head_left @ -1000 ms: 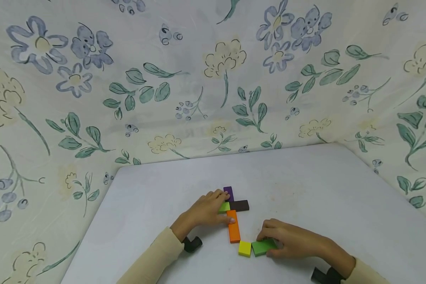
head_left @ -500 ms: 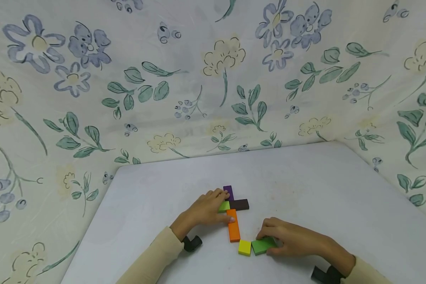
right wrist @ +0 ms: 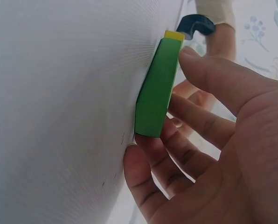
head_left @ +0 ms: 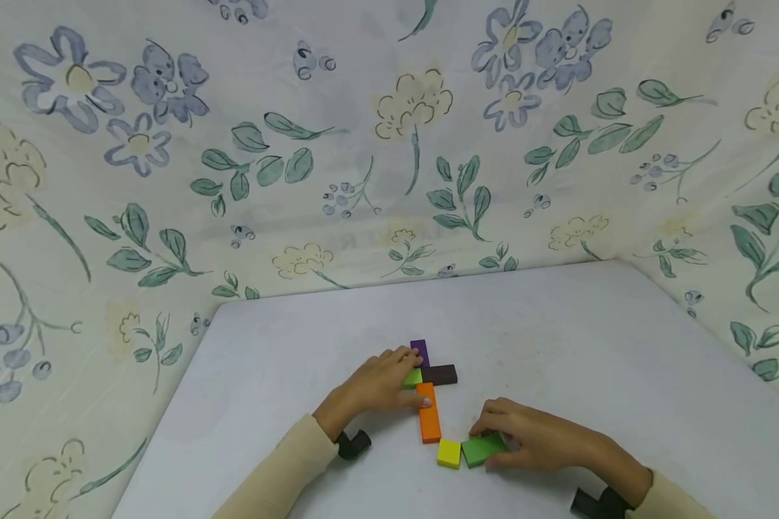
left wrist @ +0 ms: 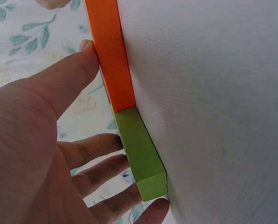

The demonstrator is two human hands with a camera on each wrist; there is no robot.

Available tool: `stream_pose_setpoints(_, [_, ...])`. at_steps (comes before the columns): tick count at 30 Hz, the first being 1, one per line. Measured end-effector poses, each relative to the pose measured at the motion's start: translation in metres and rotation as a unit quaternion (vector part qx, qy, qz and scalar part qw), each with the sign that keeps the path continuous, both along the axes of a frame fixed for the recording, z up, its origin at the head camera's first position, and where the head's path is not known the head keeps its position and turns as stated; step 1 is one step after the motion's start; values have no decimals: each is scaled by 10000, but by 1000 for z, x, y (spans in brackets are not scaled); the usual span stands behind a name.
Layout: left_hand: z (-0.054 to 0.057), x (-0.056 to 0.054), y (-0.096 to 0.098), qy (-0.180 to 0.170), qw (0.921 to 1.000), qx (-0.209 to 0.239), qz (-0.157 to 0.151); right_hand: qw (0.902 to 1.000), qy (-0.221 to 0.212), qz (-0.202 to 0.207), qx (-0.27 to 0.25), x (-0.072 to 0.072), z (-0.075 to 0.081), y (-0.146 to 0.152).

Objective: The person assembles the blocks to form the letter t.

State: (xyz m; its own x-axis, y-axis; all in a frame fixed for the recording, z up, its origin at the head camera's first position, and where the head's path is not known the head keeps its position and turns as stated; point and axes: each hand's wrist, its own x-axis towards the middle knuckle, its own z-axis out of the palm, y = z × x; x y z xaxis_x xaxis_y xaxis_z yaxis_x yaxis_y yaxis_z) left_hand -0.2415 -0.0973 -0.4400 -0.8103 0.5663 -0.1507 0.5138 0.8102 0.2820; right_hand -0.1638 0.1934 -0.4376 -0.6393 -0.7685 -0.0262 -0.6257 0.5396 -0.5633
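Observation:
In the head view, my left hand (head_left: 376,380) rests over the upper part of a row of flat coloured blocks. Its thumb touches the orange block (head_left: 430,424), and its fingers reach the lime green block (head_left: 413,378) and the purple block (head_left: 418,347). A dark brown block (head_left: 441,375) extends rightward from the lime one. My right hand (head_left: 539,436) pinches the green block (head_left: 482,450) between thumb and fingers. This block lies beside the yellow block (head_left: 449,454), below the orange one. The left wrist view shows the orange and lime blocks meeting end to end.
All the blocks lie on a white table (head_left: 285,346). Floral cloth (head_left: 363,158) hangs behind and at the sides. A black strap-like device (head_left: 353,445) is at my left wrist, and another black device (head_left: 597,502) is at my right.

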Motion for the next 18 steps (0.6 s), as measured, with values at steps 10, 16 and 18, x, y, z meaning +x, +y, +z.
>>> stream_pose_setpoints(10, [1,5,1,165,9998,96,-46,9999,76,61,-94,0,-1,1])
stream_pose_setpoints(16, [1,4,2,264,9996,74,-101,9998,-26,114,-190,1,1,1])
stream_pose_setpoints(18, [0,4,2,341,9993,84,-98,9996,-116,95,-230,1,2,1])
